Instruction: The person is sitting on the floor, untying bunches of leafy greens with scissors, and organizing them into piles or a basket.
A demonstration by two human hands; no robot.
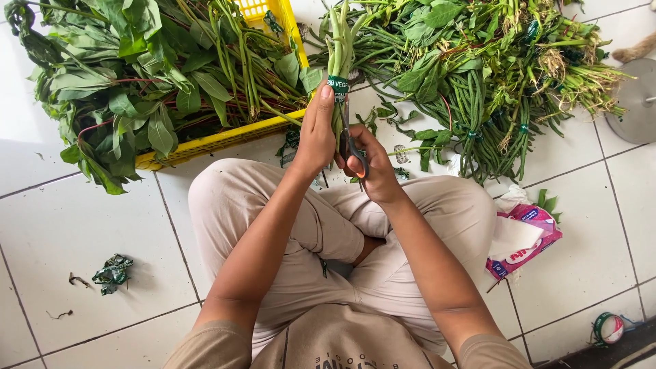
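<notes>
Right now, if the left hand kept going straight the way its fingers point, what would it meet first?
The left hand points up along the bundle of green stems it holds; beyond that, probably the yellow crate corner or the pile of greens. Depth is unclear.

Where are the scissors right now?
In the head view, the scissors are in the right hand, just right of the bundle of stems held by the left hand.

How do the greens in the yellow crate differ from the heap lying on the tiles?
The crate greens are broad-leaved and sit in the yellow crate; the floor heap is mostly thin stalks with pale roots, spread on bare tiles. Both are green and leafy.
</notes>
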